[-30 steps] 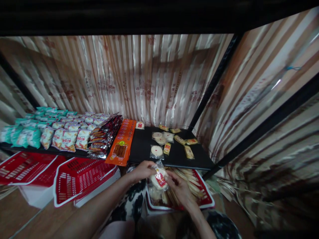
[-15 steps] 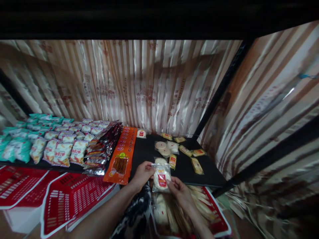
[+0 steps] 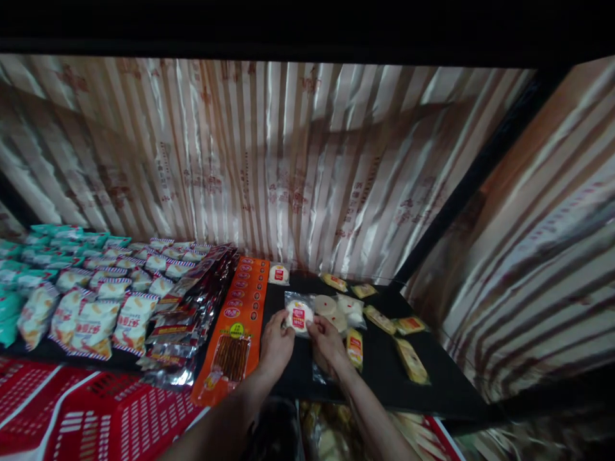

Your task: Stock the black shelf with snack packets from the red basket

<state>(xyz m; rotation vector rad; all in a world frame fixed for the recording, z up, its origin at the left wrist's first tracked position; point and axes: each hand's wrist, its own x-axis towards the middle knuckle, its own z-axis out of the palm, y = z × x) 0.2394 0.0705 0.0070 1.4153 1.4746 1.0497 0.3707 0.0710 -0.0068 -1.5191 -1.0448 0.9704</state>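
Both my hands hold a clear packet with a round white cake [image 3: 298, 316] and a red label, over the black shelf [image 3: 300, 378]. My left hand [image 3: 277, 346] grips its lower left edge, fingers closed. Fingers of my right hand [image 3: 327, 340] pinch its lower right edge. Just right of the held packet lie more packets of round white cakes [image 3: 350, 310], partly hidden by my right hand. A similar white cake packet [image 3: 278, 274] lies at the back, near the curtain. Beside my right hand is a small yellow packet [image 3: 354, 350].
Several yellow packets [image 3: 410, 325] lie scattered to the right. Left are a flat orange snack pack [image 3: 235, 320], dark foil packs [image 3: 180, 326], white snack bags [image 3: 96, 323] and teal bags [image 3: 57, 240]. Red baskets [image 3: 129, 410] stand below the shelf. A black post [image 3: 461, 205] slants at right.
Both hands have carried the white cake packet forward, from above the basket at the shelf's front edge to over the shelf. The view has moved closer to the shelf.
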